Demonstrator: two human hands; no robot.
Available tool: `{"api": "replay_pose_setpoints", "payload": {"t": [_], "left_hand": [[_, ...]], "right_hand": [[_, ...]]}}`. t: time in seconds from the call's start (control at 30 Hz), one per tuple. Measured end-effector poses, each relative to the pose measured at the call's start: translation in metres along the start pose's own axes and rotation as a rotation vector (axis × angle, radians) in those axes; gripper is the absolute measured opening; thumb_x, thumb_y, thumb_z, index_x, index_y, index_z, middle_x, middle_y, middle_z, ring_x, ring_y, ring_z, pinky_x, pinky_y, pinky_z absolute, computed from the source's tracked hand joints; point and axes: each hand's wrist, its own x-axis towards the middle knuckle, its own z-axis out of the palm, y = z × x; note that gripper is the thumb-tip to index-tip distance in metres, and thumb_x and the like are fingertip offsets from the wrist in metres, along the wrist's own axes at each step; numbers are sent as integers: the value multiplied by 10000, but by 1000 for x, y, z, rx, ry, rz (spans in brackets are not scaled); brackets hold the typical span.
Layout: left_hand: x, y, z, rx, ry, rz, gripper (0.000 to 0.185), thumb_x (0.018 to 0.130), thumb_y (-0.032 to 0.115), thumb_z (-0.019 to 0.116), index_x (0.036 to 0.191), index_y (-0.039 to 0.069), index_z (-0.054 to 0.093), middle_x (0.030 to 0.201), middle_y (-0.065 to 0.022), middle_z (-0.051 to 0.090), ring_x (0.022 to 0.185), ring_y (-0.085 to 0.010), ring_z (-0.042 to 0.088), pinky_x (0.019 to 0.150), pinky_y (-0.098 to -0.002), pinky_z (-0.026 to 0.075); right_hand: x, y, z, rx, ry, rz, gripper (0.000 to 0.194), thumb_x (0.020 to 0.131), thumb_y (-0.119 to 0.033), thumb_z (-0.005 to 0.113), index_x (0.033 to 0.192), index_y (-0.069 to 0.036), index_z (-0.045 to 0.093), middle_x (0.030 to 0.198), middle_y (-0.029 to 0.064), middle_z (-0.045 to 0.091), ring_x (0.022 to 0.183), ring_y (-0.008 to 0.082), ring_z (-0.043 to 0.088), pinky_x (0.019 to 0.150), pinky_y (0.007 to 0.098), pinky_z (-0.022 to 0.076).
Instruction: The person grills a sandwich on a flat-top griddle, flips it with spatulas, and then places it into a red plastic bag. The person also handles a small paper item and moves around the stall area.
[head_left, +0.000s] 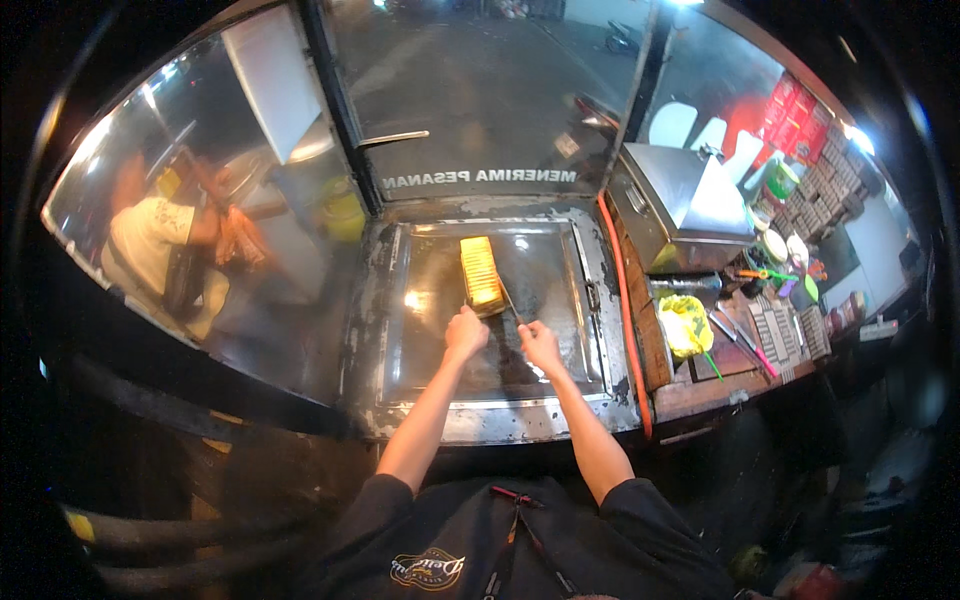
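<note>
A long block of sliced yellow bread (480, 271) lies on a flat metal griddle (435, 367), its cut lines running crosswise. My left hand (466, 331) is closed at the near left end of the block, around what seems to be a thin tool's handle, mostly hidden by the fingers. In my right hand (538, 345) is a thin metal spatula or knife (510, 300), its blade along the block's right side.
Right of the griddle runs an orange hose (626, 300). Beyond it stand a steel box (682, 202), a yellow-lined tub (684, 326) and knives (742, 341) on a wooden counter. Glass panes enclose the griddle's far side. A person (154, 247) is behind the left pane.
</note>
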Motion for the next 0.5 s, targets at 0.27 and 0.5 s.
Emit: {"api": "replay_pose_setpoints", "payload": {"t": [0.27, 0.5], "left_hand": [[-85, -47, -10, -1, -130, 204, 331, 856, 176, 549, 1107, -37, 517, 810, -258, 640, 806, -427, 632, 728, -471, 494], [-35, -53, -21, -27, -300, 144, 325, 851, 189, 594, 1125, 15, 577, 767, -160, 654, 750, -283, 650, 701, -379, 488]], "right_hand": [[-138, 2, -111, 142, -108, 200, 347, 850, -319, 638, 1097, -79, 606, 862, 181, 659, 804, 339, 644, 711, 383, 497], [-124, 26, -189, -252, -52, 147, 367, 719, -170, 739, 1068, -125, 633, 940, 141, 666, 881, 315, 638, 753, 404, 492]]}}
